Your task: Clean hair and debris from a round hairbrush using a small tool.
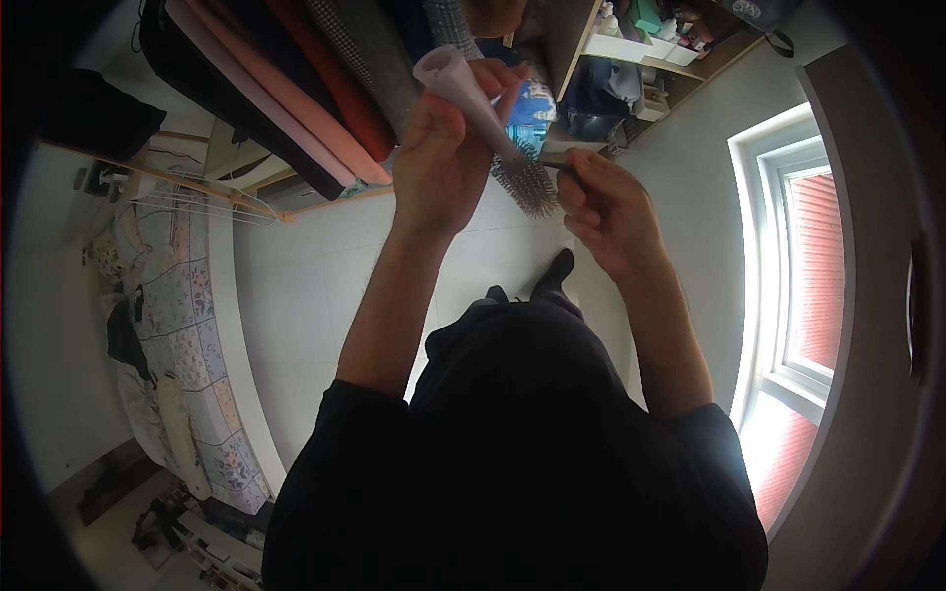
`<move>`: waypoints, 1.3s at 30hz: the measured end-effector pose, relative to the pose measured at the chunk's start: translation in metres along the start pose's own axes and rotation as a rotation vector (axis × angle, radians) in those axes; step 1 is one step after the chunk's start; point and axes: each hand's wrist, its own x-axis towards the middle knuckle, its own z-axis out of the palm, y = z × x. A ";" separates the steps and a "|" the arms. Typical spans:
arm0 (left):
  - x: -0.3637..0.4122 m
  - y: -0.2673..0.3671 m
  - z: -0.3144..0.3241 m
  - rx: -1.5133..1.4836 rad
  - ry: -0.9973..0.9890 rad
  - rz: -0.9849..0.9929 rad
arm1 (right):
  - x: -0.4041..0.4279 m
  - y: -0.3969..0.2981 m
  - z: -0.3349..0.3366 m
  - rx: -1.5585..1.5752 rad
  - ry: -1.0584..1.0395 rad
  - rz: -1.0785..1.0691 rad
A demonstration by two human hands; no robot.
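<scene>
In my left hand (440, 173) I hold a round hairbrush (484, 114) by its pale purple, hollow-ended handle. The brush slants down to the right, and its bristle head (523, 181) points toward my right hand (612, 203). Between the thumb and fingers of that hand is a thin dark tool (559, 164), perhaps tweezers. Its narrow tip reaches the side of the bristles; whether it grips anything there is too small to tell. Both hands are raised in front of me, above the pale floor.
Clothes (325, 96) hang close on the left of the brush, on a wooden rack (288, 216). Beyond my hands stands a shelf unit (580, 48) with white bins (617, 48). A bed with a patterned cover (192, 347) lies left, and a window (776, 258) is at right.
</scene>
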 end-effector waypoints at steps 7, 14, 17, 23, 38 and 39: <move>0.004 0.005 -0.017 -0.143 -0.011 -0.026 | -0.010 -0.018 0.005 0.165 -0.147 -0.084; 0.003 -0.005 -0.008 -0.165 0.045 -0.037 | 0.003 -0.009 0.043 -0.189 -0.021 -0.090; 0.003 0.005 -0.007 -0.144 0.093 -0.015 | 0.004 -0.001 0.033 -0.176 -0.024 -0.087; 0.007 0.009 -0.006 -0.026 0.097 0.016 | 0.003 0.008 0.012 -0.206 0.145 -0.090; 0.007 0.001 0.000 0.111 0.096 0.010 | 0.012 0.005 0.038 -0.299 0.062 -0.151; 0.008 0.003 0.000 0.113 0.100 0.011 | 0.009 0.005 0.033 -0.333 0.114 -0.140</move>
